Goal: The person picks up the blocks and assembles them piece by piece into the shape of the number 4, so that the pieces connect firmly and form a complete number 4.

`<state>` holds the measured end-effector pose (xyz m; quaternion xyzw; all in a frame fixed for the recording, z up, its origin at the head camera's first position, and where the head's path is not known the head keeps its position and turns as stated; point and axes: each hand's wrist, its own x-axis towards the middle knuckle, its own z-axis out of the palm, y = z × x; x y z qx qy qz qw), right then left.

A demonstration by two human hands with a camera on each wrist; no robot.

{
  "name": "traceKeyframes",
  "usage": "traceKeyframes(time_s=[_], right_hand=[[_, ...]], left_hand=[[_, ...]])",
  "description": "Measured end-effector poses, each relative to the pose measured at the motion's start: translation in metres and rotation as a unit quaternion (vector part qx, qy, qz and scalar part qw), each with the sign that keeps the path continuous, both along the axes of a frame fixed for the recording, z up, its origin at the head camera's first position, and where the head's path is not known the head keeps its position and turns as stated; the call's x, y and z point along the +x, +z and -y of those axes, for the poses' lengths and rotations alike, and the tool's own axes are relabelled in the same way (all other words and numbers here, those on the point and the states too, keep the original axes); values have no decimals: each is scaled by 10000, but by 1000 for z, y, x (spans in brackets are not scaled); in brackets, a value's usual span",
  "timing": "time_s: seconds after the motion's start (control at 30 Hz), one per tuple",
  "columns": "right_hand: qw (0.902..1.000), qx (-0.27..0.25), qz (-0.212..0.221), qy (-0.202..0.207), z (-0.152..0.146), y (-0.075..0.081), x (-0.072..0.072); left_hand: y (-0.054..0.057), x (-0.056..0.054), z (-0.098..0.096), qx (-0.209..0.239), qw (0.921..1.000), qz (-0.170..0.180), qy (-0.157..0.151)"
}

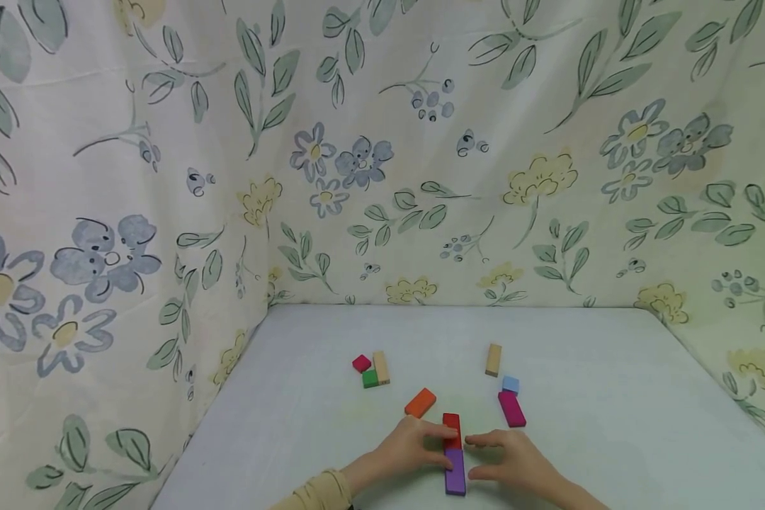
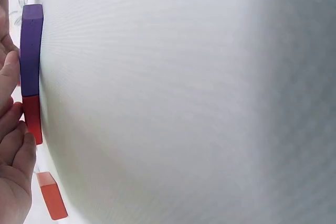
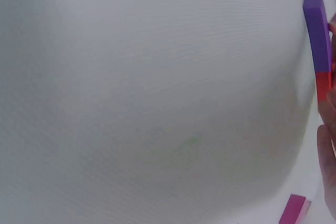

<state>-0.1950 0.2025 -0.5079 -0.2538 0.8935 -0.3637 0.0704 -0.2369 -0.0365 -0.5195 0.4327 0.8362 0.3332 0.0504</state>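
Observation:
A red block [image 1: 451,421] and a purple block [image 1: 455,479] lie end to end in a line on the table, the purple one nearer the person. My left hand [image 1: 409,448] is at their left side, its fingertips on the red block and its thumb at the purple one. On the opposite side my right hand [image 1: 513,460] has its thumb and fingers spread, close beside the two blocks with a slim gap in the head view. In the left wrist view the ends of the purple block [image 2: 31,51] and red block [image 2: 32,120] meet.
An orange block [image 1: 420,403] lies beyond the left hand. Past the right hand, a magenta block [image 1: 512,409] touches a light blue block [image 1: 511,384], with a plain wooden block [image 1: 494,360] behind. Farther left sit a green block [image 1: 370,379], another wooden block [image 1: 381,367] and a crimson block [image 1: 361,363].

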Motion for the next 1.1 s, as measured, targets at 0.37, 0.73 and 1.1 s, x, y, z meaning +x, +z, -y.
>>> traceKeyframes(time_s=[0.37,0.73,1.1], right_hand=[[9957,-729,164,-541,-13,11,-10],[9884,-839,-227,-1247,-28,28,-20],[9727,-709,-125,-2204,-53,26,-33]], left_hand=[[6,0,-2,-330,9993,-32,182],[10,1,-4,-475,9985,102,262],[15,2,-5,-554,9978,219,279]])
